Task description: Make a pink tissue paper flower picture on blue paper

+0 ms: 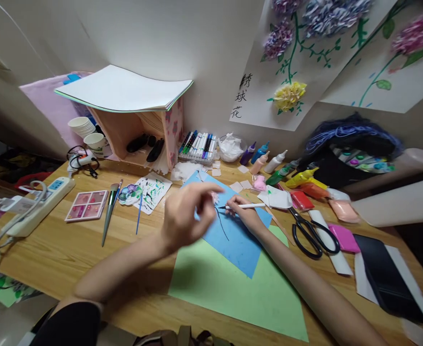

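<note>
My right hand (pixel 245 214) grips a white marker pen (pixel 251 205), its dark tip against or just above the blue paper (pixel 233 250). A dark curved line (pixel 223 226) runs down that sheet from near the tip. Raised over the sheet's left part, my left hand (pixel 187 216) is slightly blurred; its index finger stretches out, the thumb stands apart, and nothing shows in it. Behind its fingers a small pale pink cluster (pixel 215 197) is partly hidden. Under the blue sheet lies green paper (pixel 240 302).
Black-handled scissors (pixel 314 235) and a black phone (pixel 387 278) lie at right. Paint bottles (pixel 259 153) and a marker set (pixel 199 145) line the back. Left are brushes (pixel 108 211), a palette (pixel 86 205) and a power strip (pixel 40 206). Flower pictures (pixel 290 72) hang on the wall.
</note>
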### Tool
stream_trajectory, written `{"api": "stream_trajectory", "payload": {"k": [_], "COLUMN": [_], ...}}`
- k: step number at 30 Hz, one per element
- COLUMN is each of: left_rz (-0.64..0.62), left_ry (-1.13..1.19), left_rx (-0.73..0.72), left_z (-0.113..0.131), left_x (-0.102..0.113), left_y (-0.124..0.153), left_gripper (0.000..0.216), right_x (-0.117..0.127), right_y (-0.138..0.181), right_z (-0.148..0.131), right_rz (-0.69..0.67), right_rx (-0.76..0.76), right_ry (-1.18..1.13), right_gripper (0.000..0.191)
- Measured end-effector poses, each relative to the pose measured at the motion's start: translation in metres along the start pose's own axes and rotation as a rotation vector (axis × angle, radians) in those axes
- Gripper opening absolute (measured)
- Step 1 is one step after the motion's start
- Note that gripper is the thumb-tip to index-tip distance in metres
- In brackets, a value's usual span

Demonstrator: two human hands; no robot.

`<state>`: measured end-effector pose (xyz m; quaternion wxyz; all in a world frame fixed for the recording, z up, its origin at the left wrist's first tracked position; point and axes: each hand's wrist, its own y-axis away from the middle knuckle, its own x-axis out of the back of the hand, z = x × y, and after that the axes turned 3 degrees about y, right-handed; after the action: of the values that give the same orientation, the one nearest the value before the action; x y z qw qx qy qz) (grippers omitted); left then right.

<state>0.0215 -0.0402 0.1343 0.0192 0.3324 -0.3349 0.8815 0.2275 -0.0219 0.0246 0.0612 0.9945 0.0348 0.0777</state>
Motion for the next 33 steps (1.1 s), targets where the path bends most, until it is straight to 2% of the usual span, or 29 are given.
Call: {"api": "stream_trajectory", "payload": {"k": [2, 4, 6, 8, 13, 18, 25, 33], "left_rz": [-0.026, -0.094, -0.180, -0.237, -0.329, -0.413, -0.433, -0.416], "left_ry": [-0.018, -0.050, -0.065, -0.071, -0.098, -0.197, -0.272, -0.283], "left_rx": [0.087, 0.222, 0.324, 0.367, 0.419, 0.374, 0.363, 0.317], "left_z": [-0.042, -0.077, -0.100, -0.113, -0.122, -0.121, -0.120, -0.123], "left_x": [-0.020, -0.039, -0.052, -0.058, -0.062, -0.065, -0.066, -0.068], "left_y": [-0.010, -0.006, 0.003, 0.011, 0.015, 0.015, 0.015, 0.018], "left_gripper": [0.019, 0.016, 0.014, 0.012, 0.016, 0.017, 0.019, 0.017], "right_x": [0.002, 0.002, 0.000, -0.002, -0.004, -0.005, -0.003, 0.001], "right_y": [-0.009, -0.017, -0.022, -0.025, -0.023, -0.022, -0.022, -0.023], "right_z": [0.003, 0.007, 0.010, 0.011, 0.008, 0.005, 0.004, 0.010], "right_rz": [0.011, 0.035, 0.057, 0.060, 0.009, -0.035, -0.016, -0.047], "right_rx": [0.024, 0.065, 0.111, 0.133, 0.124, 0.117, 0.136, 0.167], "right_ry": [0.053, 0.112, 0.171, 0.208, 0.226, 0.230, 0.333, 0.298], "right_gripper": [0.027, 0.031, 0.032, 0.032, 0.030, 0.029, 0.028, 0.026]}}
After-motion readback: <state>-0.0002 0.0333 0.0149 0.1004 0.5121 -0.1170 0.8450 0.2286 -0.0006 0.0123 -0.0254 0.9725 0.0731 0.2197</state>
